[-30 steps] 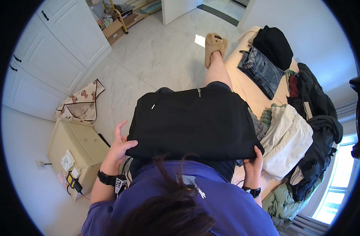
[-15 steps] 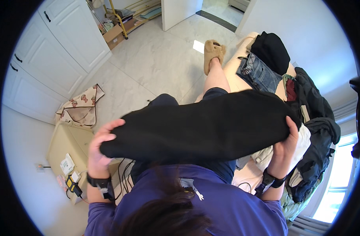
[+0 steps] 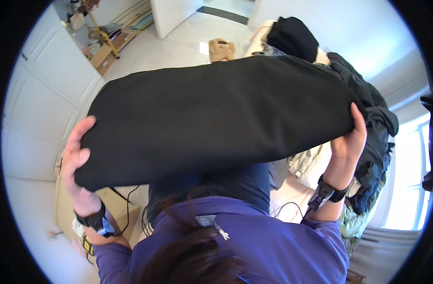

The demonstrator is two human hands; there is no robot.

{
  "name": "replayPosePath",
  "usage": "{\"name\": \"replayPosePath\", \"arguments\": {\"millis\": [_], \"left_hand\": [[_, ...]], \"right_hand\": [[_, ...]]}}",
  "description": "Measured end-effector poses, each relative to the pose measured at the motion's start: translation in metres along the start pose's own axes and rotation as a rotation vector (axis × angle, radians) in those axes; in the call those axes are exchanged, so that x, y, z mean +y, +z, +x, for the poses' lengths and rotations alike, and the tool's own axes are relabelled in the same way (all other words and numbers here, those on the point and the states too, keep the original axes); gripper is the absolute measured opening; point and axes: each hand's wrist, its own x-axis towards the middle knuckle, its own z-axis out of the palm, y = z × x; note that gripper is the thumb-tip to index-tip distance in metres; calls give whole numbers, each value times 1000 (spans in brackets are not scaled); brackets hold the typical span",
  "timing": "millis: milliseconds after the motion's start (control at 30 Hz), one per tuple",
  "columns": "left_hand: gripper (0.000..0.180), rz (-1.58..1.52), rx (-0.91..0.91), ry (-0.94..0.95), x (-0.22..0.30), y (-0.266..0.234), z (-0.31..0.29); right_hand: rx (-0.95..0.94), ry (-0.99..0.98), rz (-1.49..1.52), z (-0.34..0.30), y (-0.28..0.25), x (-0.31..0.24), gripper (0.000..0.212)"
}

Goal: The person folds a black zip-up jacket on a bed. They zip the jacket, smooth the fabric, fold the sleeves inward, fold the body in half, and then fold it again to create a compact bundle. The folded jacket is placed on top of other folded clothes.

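A wide piece of folded black clothing (image 3: 216,118) is stretched out in the air above my lap; its exact kind does not show. My left hand (image 3: 77,156) grips its left end, thumb and fingers closed on the edge. At the opposite end, my right hand (image 3: 351,132) holds the cloth the same way, with some fingers hidden behind it. Both wrists wear black straps with small devices. Just beyond the right hand lie heaped dark jackets (image 3: 379,123), and a cream garment (image 3: 313,161) is below the cloth's right part.
I sit on a bed with a pale pink sheet (image 3: 290,189). Folded black clothing (image 3: 292,35) rests at its far end. A tan furry slipper (image 3: 221,49) shows past the cloth. White cupboards (image 3: 55,75) line the left, a beige bedside cabinet (image 3: 119,206) stands lower left, a window (image 3: 410,175) right.
Both hands have raised the black clothing and moved farther apart, so it looks larger and flatter. It now covers my legs and the jeans more. The view has shifted too.
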Motion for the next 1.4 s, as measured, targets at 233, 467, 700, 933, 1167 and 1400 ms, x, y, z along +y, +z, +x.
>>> {"name": "replayPosePath", "arguments": {"millis": [233,467,700,933,1167,1400], "left_hand": [[53,88,-3,-371,-105,-42,-31],[40,-3,-97,-694,-148,-62,-55],[65,120,-249,-593,-134,-55,-42],[82,-263,13,-673,-148,-71,-56],[37,140,-111,-591,-147,-65,-74],[44,311,30,-617,-140,-31,-58]], "right_hand": [[676,181,-79,-80,-88,82,12],[860,452,-242,-119,-111,105,23],[-55,164,-668,-71,43,101,38],[-1463,303,-602,-65,129,143,73],[-677,705,-1024,-55,38,145,53],[-798,718,-885,-82,10,163,70]]}}
